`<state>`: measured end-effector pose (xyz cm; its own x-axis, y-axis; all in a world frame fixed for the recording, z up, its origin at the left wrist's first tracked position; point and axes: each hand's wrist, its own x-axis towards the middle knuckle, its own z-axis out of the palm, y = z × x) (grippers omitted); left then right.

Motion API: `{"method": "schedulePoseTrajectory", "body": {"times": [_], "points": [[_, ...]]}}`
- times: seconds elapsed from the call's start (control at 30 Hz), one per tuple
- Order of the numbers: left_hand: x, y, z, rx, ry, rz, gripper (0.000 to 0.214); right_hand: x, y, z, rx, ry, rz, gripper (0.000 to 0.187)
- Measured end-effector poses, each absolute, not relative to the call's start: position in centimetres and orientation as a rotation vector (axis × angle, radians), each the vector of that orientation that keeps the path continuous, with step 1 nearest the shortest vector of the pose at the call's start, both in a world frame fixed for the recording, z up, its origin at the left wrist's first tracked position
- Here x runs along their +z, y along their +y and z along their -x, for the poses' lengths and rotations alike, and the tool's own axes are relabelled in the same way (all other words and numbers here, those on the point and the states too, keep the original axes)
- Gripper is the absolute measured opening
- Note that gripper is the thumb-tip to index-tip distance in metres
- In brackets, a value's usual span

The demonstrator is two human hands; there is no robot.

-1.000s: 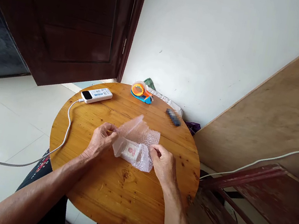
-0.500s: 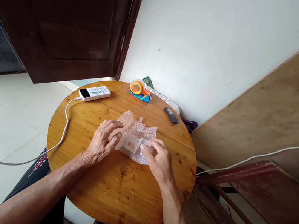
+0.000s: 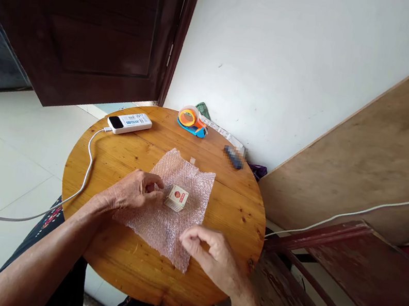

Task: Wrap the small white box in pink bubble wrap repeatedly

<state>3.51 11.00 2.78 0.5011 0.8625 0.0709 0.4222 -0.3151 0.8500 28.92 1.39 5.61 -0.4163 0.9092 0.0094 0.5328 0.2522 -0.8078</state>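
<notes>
A small cream box (image 3: 177, 198) with a red round mark and red label lies on a spread sheet of bubble wrap (image 3: 164, 227). My left hand (image 3: 145, 190) hovers at the box's left side, thumb and forefinger apart with nothing between them. Over the lower right of the sheet, my right hand (image 3: 207, 252) has its fingers curled in, thumb and forefinger tips together at the bubble wrap. The box stands apart from both hands.
The round wooden table (image 3: 233, 215) carries a white device (image 3: 130, 123) with a cable (image 3: 88, 165), an orange and blue tape dispenser (image 3: 193, 121) and a blurred dark object (image 3: 233, 157). A red wooden chair (image 3: 358, 267) stands at the right.
The bubble wrap was folded over the box and is now spread out, the box uncovered. My right hand has come down toward me; my left has shifted slightly and curled.
</notes>
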Motion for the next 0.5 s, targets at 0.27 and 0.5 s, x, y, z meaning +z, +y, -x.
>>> {"method": "schedulePoseTrajectory", "body": {"times": [0.27, 0.5], "points": [[1.7, 10.6, -4.8, 0.851, 1.013, -2.264, 0.059, 3.8, 6.3, -26.0, 0.449, -1.99, 1.43, 0.05], [-0.3, 9.6, -7.1, 0.645, 0.997, -2.412, 0.111, 3.5, 5.4, -30.9, 0.197, -1.677, 1.568, 0.039]]}}
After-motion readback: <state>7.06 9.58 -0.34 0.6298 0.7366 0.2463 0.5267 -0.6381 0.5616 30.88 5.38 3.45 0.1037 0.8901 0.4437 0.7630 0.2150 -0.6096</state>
